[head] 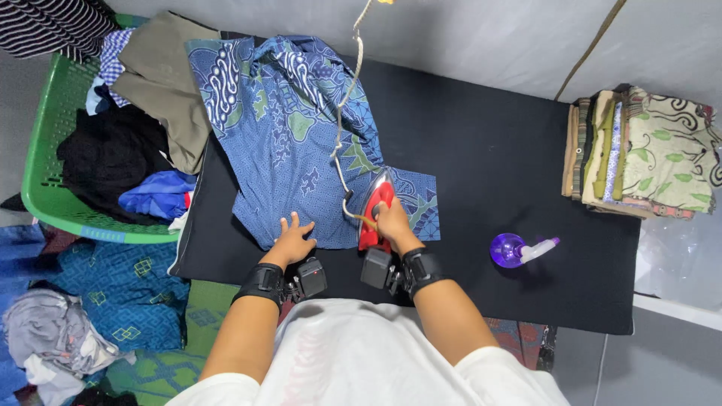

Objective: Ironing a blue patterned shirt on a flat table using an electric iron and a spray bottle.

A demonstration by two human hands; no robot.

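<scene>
Right hand (392, 223) grips a heavy-looking red iron (376, 212) by its handle, while left hand (292, 240), fingers spread, flattens the soft blue shirt (293, 143).

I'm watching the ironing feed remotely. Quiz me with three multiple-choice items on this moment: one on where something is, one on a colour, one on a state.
1. Where does the spray bottle lie?
A. In the green basket
B. On the black ironing surface, to the right of the iron
C. On the stack of folded cloth

2. What colour is the iron?
A. Red
B. White
C. Yellow

3. What is the left hand doing?
A. Gripping the iron's cord
B. Lifting the bottle
C. Pressing flat, fingers spread, on the blue patterned shirt

Answers:
1 B: the purple bottle rests on its side on the black ironing surface, apart from the shirt.
2 A: its body shows red under the right hand, which grips its handle.
3 C: the palm lies on the blue patterned shirt near its lower edge, beside the iron.
</scene>
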